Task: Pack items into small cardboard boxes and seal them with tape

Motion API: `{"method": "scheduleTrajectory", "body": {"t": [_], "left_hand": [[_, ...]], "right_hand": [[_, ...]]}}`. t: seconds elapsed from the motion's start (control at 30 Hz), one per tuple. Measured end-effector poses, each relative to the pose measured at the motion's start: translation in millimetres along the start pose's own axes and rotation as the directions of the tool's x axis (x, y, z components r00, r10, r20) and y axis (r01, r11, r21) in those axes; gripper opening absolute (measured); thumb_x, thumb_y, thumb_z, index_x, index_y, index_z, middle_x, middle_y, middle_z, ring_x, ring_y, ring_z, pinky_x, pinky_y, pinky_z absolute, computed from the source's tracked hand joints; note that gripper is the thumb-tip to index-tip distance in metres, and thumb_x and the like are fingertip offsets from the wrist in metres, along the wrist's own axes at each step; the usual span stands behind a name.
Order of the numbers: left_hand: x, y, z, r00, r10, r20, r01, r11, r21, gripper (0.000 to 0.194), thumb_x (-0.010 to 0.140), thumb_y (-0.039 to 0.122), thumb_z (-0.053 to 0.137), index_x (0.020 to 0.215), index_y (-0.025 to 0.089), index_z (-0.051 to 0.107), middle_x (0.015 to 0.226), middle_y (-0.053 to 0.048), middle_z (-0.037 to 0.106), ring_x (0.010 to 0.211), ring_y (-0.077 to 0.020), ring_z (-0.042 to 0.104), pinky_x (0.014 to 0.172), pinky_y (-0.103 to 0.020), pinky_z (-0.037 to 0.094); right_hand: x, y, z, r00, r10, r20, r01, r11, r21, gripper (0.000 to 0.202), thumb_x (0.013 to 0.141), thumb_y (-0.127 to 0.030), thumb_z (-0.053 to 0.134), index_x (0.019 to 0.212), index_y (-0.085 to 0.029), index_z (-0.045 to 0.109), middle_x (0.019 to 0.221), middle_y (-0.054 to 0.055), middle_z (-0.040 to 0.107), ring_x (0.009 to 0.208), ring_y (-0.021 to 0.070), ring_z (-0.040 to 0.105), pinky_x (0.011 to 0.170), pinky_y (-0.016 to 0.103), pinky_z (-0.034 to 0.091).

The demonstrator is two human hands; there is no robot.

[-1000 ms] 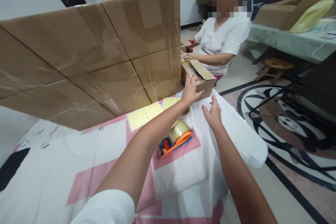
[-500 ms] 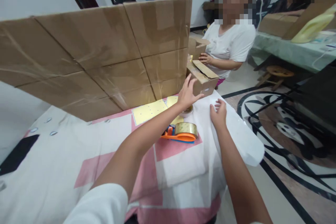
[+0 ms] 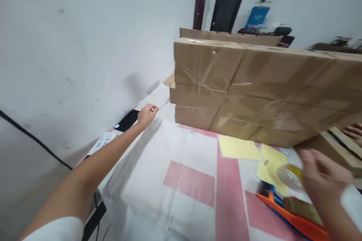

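Note:
My left hand (image 3: 147,115) is stretched over the far left of the table with its fingers curled together; whatever they may hold is too small to make out. Beside it lies a flat black object (image 3: 127,120). On the right, my right hand (image 3: 324,175) is closed and a little blurred, its fingertips hiding any contents. Next to it are a roll of clear tape (image 3: 290,176) and an orange tape dispenser (image 3: 294,218) with a brown roll. Yellow sheets (image 3: 240,147) lie before a big block of taped cardboard boxes (image 3: 254,83).
A pink and white cloth (image 3: 189,182) covers the table. The wall (image 3: 93,52) stands close on the left, with a black cable (image 3: 36,139) hanging along it. At the right edge, another person's hand (image 3: 355,132) is by a smaller carton (image 3: 336,148).
The view has swung left. My left hand has gone from beside the small carton to the table's far left and its fingers have closed. My right hand has closed near the tape.

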State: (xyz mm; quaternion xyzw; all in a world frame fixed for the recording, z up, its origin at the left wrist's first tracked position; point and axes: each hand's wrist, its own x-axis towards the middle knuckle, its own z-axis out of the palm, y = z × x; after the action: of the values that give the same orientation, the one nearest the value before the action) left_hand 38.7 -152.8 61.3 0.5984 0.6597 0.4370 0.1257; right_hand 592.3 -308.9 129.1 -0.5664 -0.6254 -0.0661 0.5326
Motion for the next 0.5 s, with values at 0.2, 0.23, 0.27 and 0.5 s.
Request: {"method": "scheduleTrajectory", "body": {"t": [0.2, 0.23, 0.27, 0.5], "left_hand": [[114.4, 1.6, 64.3, 0.967, -0.254, 0.028, 0.252, 0.935, -0.251, 0.037, 0.094, 0.043, 0.062, 0.119, 0.016, 0.062, 0.116, -0.008, 0.068, 0.101, -0.0204, 0.067, 0.090, -0.043, 0.056], [131.9, 8.1, 78.8, 0.962, -0.273, 0.032, 0.270, 0.917, -0.292, 0.039, 0.095, 0.044, 0.060, 0.122, 0.016, 0.061, 0.120, -0.009, 0.066, 0.103, -0.0212, 0.066, 0.091, -0.044, 0.056], [148.7, 13.7, 91.0, 0.958, -0.285, 0.040, 0.282, 0.902, -0.328, 0.040, 0.096, 0.044, 0.060, 0.124, 0.017, 0.061, 0.122, -0.009, 0.066, 0.105, -0.0218, 0.066, 0.092, -0.045, 0.056], [202.3, -5.8, 77.6, 0.898, -0.436, -0.054, 0.373, 0.821, -0.433, 0.028, 0.094, 0.041, 0.062, 0.102, 0.015, 0.067, 0.105, -0.006, 0.070, 0.097, -0.0196, 0.067, 0.089, -0.041, 0.055]], "right_hand": [[4.9, -195.2, 272.2, 0.734, -0.410, 0.541, 0.150, 0.875, 0.461, 0.017, 0.092, -0.022, 0.048, 0.088, -0.025, 0.064, 0.089, 0.008, 0.072, 0.083, 0.0231, 0.068, 0.076, 0.036, 0.052], [-2.5, -213.8, 311.7, 0.714, -0.382, 0.586, 0.093, 0.882, 0.462, 0.017, 0.091, -0.021, 0.047, 0.094, -0.023, 0.064, 0.096, 0.009, 0.073, 0.091, 0.0239, 0.068, 0.083, 0.037, 0.052], [-8.5, -227.2, 346.4, 0.721, -0.323, 0.613, 0.028, 0.898, 0.440, 0.019, 0.089, -0.020, 0.046, 0.096, -0.022, 0.063, 0.098, 0.010, 0.072, 0.094, 0.0243, 0.067, 0.085, 0.038, 0.052], [16.7, -226.0, 464.0, 0.765, 0.150, 0.627, -0.203, 0.979, 0.013, 0.032, 0.081, -0.012, 0.042, 0.105, -0.016, 0.062, 0.112, 0.013, 0.065, 0.113, 0.0246, 0.059, 0.102, 0.035, 0.045]]}}
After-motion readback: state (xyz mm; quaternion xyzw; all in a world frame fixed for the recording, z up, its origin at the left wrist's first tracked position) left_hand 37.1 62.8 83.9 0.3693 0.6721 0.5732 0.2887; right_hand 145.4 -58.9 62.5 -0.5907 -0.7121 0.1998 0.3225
